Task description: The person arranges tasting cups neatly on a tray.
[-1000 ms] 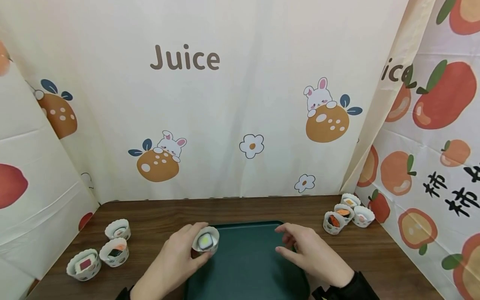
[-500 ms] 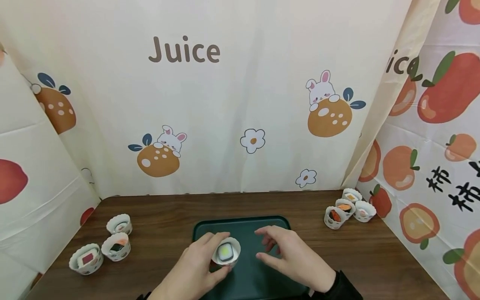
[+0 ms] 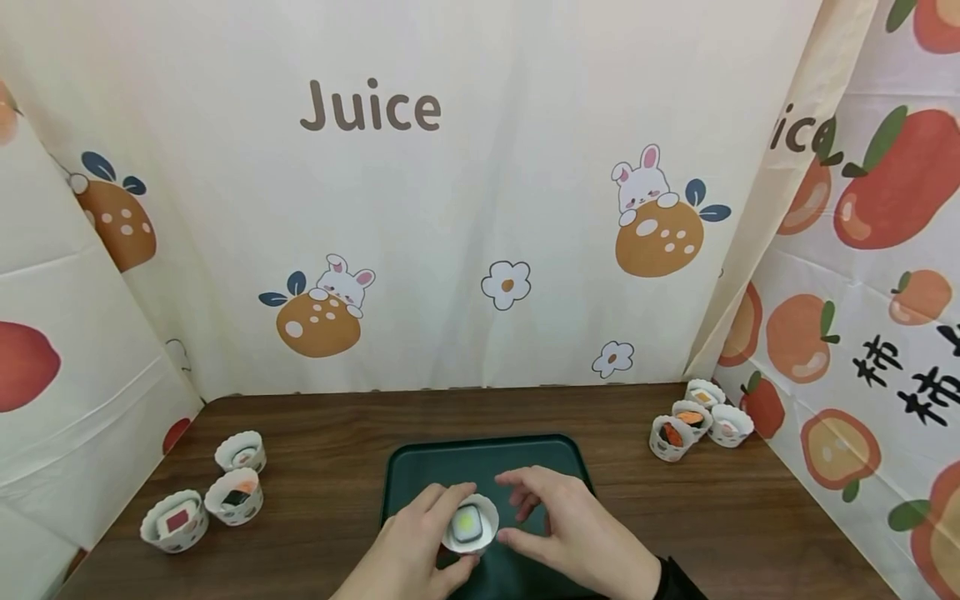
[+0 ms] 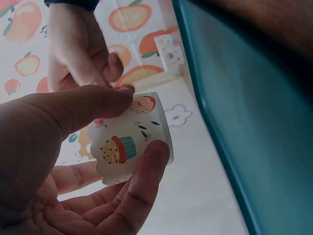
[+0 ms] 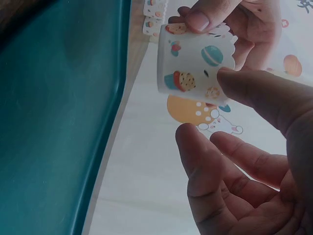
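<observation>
My left hand [image 3: 416, 533] grips a white paper baking cup [image 3: 489, 510] with a scalloped rim, over the dark green tray [image 3: 480, 455]. Inside the cup sits a pale piece of toy sushi [image 3: 467, 524] with a yellow-green centre. In the left wrist view, thumb and finger pinch the printed wall of the cup [image 4: 129, 139]. My right hand [image 3: 573, 532] hovers just right of the cup, its fingers relaxed and apart. Its thumb [image 5: 259, 90] overlaps the cup's scalloped edge in the right wrist view, while its other fingers hold nothing.
On the brown wooden table [image 3: 322, 450], three similar cups stand at the left, one of them a cup [image 3: 176, 544] with red-centred sushi. Several more, such as a cup [image 3: 670, 452] with orange topping, cluster at the far right. Printed curtains [image 3: 450, 208] enclose the table.
My left hand has carried the cup rightward from the tray's left edge to over its middle. My right hand has moved left, closer to the cup.
</observation>
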{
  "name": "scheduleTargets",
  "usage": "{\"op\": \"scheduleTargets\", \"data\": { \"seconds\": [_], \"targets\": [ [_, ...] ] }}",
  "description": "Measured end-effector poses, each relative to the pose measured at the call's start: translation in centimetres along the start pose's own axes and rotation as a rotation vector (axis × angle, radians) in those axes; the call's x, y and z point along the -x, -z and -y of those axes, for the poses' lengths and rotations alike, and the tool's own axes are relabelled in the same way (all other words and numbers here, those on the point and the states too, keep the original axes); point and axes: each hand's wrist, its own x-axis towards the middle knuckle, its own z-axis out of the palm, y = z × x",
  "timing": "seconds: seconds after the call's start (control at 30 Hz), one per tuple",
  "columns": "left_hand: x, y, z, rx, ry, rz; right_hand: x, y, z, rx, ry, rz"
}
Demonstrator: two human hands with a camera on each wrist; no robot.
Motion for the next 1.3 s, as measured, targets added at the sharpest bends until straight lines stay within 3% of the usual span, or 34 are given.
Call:
{"op": "scheduleTargets", "data": {
  "seconds": [0.3,0.5,0.87,1.3],
  "targets": [
    [0.1,-0.6,0.0,-0.007,-0.025,-0.039,0.1,-0.4,0.3,-0.084,0.030,0.014],
    [0.0,-0.9,-0.1,0.042,-0.017,-0.019,0.3,-0.9,0.4,-0.125,0.036,0.034],
    [0.1,-0.7,-0.1,0.176,0.058,0.001,0.3,-1.2,0.3,-0.122,0.041,0.049],
    [0.2,-0.8,-0.7,0.116,0.069,-0.025,0.1,-1.6,0.1,-0.086,0.068,0.018]
  ]
}}
